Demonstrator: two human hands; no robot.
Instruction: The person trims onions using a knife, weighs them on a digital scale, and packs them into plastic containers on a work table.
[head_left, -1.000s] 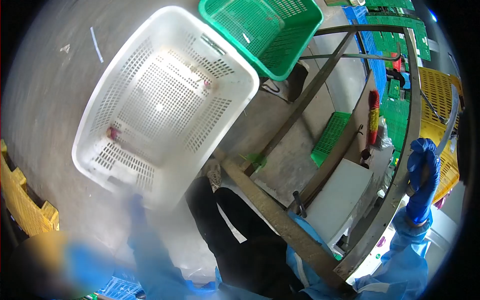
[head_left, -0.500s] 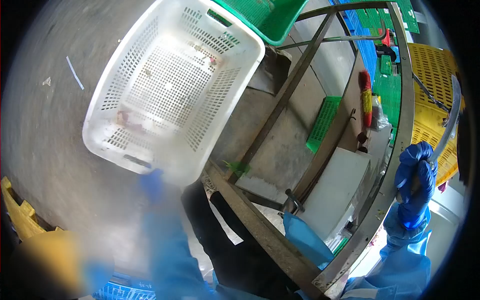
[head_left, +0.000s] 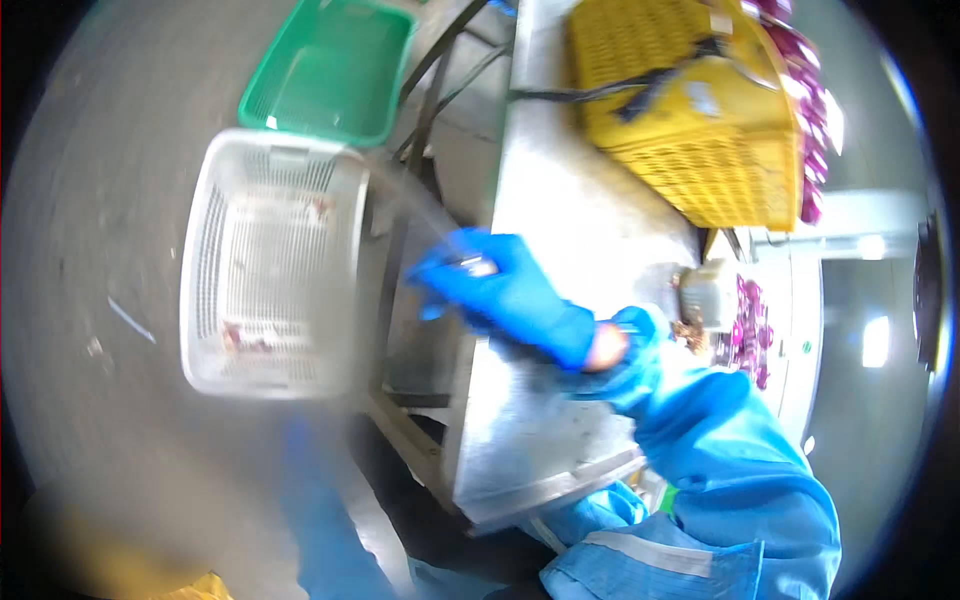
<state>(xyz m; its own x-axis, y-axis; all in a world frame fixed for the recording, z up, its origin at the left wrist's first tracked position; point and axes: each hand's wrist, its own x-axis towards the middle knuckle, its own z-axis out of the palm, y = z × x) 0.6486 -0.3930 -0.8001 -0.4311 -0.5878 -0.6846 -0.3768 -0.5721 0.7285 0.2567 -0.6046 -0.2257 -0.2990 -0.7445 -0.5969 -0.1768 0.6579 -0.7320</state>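
Observation:
My right hand (head_left: 505,290), in a blue glove, is closed around a knife (head_left: 420,210) above the metal table's edge. The blade points up and left toward the baskets and is smeared by motion. Just below the white basket (head_left: 196,270), my left hand (head_left: 297,435) is a blue blur; its fingers cannot be made out, nor whether it touches the rim. That basket is perforated, with small reddish-brown scraps inside. Beyond it stands a green basket (head_left: 325,70) on the floor side.
The metal table (head_left: 540,420) has a yellow crate (head_left: 690,120) with a black strap, a pale container (head_left: 708,295) and shiny purple things (head_left: 750,335). Dark metal legs (head_left: 405,270) stand beside the baskets. A white strip (head_left: 130,320) lies on the floor.
My right hand with the knife has come from the far right toward the baskets. The view has shifted, bringing the tabletop into sight; my left hand appears lower, below the white basket.

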